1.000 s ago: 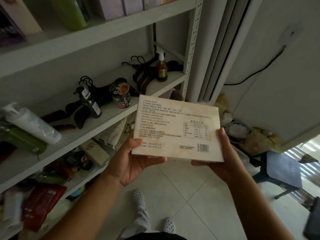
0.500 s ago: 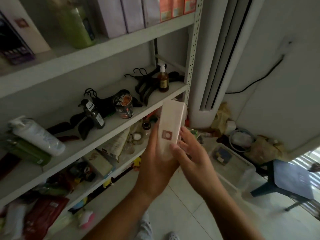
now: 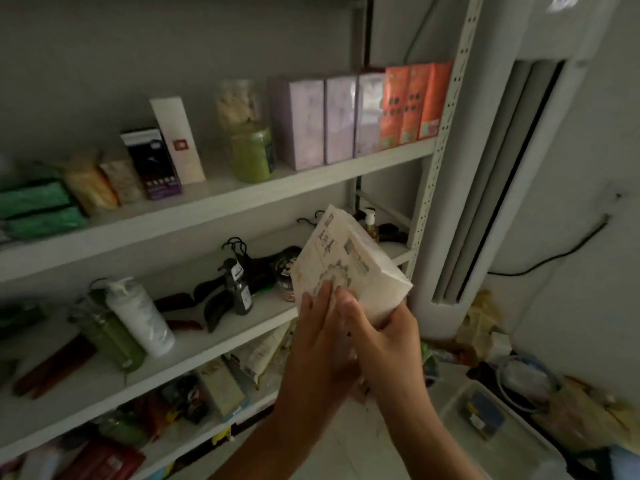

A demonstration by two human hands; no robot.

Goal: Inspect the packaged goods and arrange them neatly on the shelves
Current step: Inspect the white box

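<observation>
Cream carton (image 3: pixel 346 265) not yet shelved: our right hand (image 3: pixel 389 337) grips its corner, left hand (image 3: pixel 317 344) seemingly flat against it; lower shelves (image 3: pixel 214 344) look cluttered.

The box (image 3: pixel 346 265) is matt printed card with a faintly mottled face. The shelf boards (image 3: pixel 242 199) look smooth, matt white; the perforated upright (image 3: pixel 446 133) is painted metal. The lilac cartons (image 3: pixel 311 123) carry a glossy film wrap. The pump bottle (image 3: pixel 142 317) is smooth white plastic.
</observation>
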